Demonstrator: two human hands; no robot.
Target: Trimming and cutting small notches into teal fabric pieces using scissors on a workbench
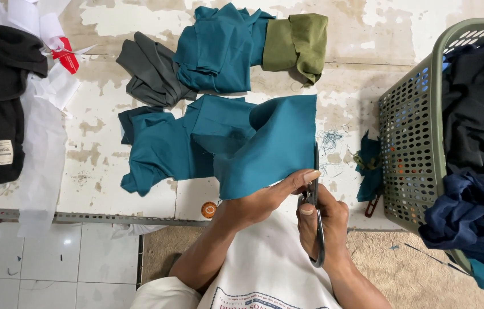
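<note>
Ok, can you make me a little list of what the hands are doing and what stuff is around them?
left hand: pinching the edge of the teal cloth
right hand: holding scissors at the cloth's right edge
table: worn white top
farther back: grey cloth, teal pile, olive cloth
right side: green basket full of dark clothes

Your left hand point(265, 200) reaches forward from the lower middle, forearm bare and angled up to the right, thumb stretched out flat with its nail showing and the other fingers tucked under out of sight, pinching closed. Your right hand point(322, 220) sits just beside it, touching at the thumb, fingers curled shut in a grip, knuckles up, wrist bent slightly inward, forearm running down to the lower right.
</note>
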